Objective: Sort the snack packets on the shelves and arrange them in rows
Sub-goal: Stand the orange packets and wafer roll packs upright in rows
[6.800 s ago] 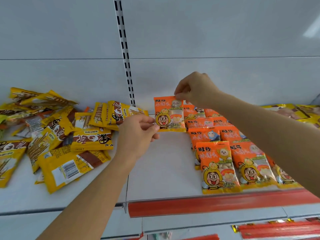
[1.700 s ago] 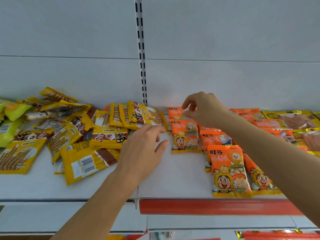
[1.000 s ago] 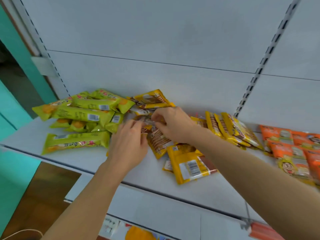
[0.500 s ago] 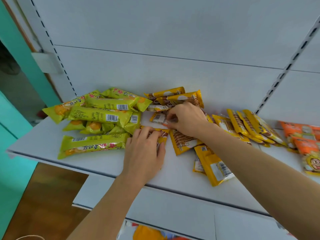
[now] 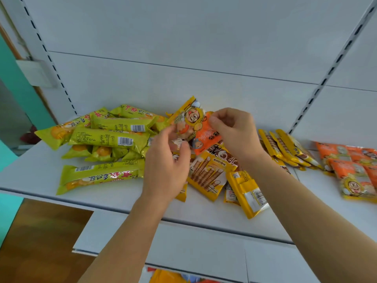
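An orange snack packet [image 5: 193, 124] with a cartoon face is lifted above the pile, turned sideways. My right hand [image 5: 234, 131] pinches its right edge, and my left hand [image 5: 169, 160] holds its lower left edge with curled fingers. Below it lie yellow-brown wafer-stick packets [image 5: 208, 172] in a loose heap. Green-yellow long packets [image 5: 108, 137] are piled to the left. More orange packets [image 5: 350, 170] lie in rows at the far right of the white shelf [image 5: 122, 197].
Several yellow packets [image 5: 285, 148] stand on edge between the heap and the orange rows. A slotted upright [image 5: 326, 78] divides the back panel. A lower shelf [image 5: 183, 242] juts out below. Teal wall and wooden floor show at left.
Both hands were pressing into the yellow heap; now they have pulled an orange packet out of it and raised it. The view shifted slightly closer.
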A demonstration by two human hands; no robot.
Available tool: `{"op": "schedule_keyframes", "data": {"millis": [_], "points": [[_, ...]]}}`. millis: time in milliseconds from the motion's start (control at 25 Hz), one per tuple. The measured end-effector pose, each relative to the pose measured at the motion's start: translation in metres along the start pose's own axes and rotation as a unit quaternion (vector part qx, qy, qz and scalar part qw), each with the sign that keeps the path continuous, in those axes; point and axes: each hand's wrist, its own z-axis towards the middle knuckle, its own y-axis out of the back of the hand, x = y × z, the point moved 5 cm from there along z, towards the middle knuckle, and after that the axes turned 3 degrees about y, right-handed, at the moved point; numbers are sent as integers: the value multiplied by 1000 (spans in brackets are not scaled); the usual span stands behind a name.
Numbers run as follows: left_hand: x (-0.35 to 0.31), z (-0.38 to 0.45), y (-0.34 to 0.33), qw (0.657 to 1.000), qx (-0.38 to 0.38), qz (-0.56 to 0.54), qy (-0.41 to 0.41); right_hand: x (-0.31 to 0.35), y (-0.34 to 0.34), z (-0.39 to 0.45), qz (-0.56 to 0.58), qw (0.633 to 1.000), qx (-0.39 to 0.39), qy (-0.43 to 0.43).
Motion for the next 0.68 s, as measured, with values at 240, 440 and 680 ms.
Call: {"op": "schedule_keyframes", "data": {"millis": [240, 440, 680], "points": [[-31, -6, -30, 956, 58, -280, 73, -6, 45, -44, 119, 987, -41, -104], [-42, -9, -57, 963, 69, -251, 64, -21, 81, -77, 263, 951, -66, -152], [-64, -21, -92, 952, 52, -284, 100, -40, 103, -121, 289, 936, -105, -171]]}}
